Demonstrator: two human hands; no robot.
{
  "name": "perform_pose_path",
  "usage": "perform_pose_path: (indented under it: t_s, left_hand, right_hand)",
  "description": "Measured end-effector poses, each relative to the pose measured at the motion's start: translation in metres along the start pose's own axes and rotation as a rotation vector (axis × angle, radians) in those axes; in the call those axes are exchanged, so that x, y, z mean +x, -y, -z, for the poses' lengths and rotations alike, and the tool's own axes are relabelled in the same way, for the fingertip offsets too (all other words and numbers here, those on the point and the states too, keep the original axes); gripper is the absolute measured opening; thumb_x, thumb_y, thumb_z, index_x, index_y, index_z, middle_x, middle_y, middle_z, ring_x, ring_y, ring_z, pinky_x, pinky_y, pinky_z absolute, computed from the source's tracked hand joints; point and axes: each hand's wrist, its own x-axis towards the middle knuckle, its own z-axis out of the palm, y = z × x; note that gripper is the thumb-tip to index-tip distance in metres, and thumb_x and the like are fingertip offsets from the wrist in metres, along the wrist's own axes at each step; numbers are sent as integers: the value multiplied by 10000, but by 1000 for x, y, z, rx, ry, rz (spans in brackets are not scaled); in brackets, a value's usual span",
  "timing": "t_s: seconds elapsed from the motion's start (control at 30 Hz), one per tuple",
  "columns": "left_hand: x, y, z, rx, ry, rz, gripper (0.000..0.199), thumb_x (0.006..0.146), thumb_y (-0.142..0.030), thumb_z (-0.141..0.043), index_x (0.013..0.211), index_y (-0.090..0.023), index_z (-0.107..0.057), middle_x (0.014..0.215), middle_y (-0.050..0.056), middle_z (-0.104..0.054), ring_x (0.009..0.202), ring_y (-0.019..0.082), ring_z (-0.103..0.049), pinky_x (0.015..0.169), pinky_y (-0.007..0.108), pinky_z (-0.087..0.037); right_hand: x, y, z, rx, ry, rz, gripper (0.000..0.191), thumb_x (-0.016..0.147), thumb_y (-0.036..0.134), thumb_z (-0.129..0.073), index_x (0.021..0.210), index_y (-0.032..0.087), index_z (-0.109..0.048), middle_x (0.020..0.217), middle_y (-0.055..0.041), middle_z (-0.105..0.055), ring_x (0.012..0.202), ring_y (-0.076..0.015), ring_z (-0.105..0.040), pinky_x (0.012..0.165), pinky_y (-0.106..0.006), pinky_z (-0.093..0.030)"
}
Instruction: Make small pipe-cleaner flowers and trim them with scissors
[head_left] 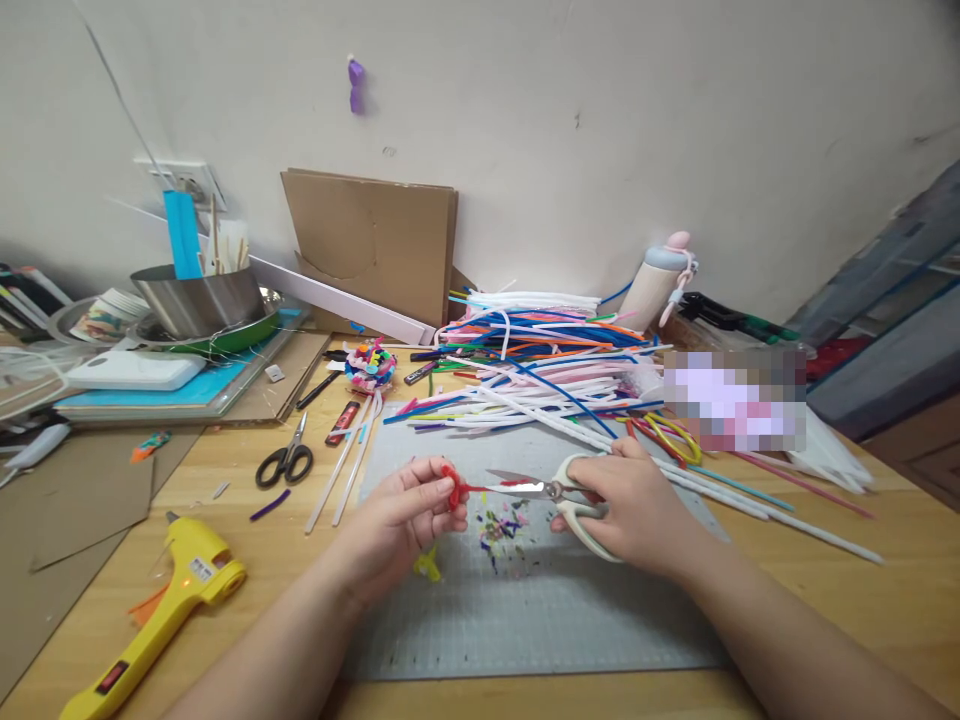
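My left hand pinches a small bent piece of red pipe cleaner over the grey cutting mat. A straight red tail sticks out from it to the right. My right hand grips white-handled scissors with the blades parted, pointing left around the red tail. Below the blades lie several tiny coloured clippings. A small yellow piece rests on the mat just under my left hand.
Behind the mat is a heap of pipe cleaners. A yellow glue gun, black scissors and clear glue sticks lie left. Cardboard leans on the wall; a bottle stands at the back right.
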Motion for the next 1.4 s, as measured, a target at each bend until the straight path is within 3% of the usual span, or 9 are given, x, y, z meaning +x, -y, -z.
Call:
perform_pose_path:
  t_s: [0.23,0.7,0.9,1.13,1.4]
  left_hand:
    - [-1,-1,-1,2,-19,22,126,743,-145,-641,848,-131,-573,742,37,-602,627,93,-586,622,204,-505]
    - [-3,-1,-2,-76,9,50,88,758,-119,-607,842,-128,-580,739,44,-598,634,97,-577,618,206,-497]
    - [-4,-1,-2,-96,-34,73,94,747,-112,-620,834,-134,-591,732,36,-596,650,104,-585,624,215,-505]
    - [-3,0,-1,21,-54,-15,183,725,-145,-676,903,-138,-636,789,22,-606,664,82,-572,665,211,-501]
    - [-2,1,-3,67,-55,-31,157,695,-188,-714,828,-135,-649,768,10,-607,649,75,-565,635,196,-490]
  right_hand:
    - [-1,3,-2,-27,-43,-2,209,745,386,-584,716,192,-511,696,10,-615,628,-134,-505,701,-318,-219]
    - [-3,5,-6,-64,-50,10,81,738,261,-548,704,196,-512,662,2,-610,624,-139,-500,699,-322,-222]
    - [-3,4,-5,-62,-50,-1,138,755,292,-558,671,194,-509,621,13,-591,605,-133,-503,687,-320,-221]
    - [-2,4,-2,-1,-7,2,255,778,353,-569,613,187,-467,581,30,-578,561,-111,-482,665,-305,-215]
    - [-1,6,0,-7,-7,0,223,733,400,-613,759,199,-518,772,-5,-635,681,-145,-523,699,-310,-227]
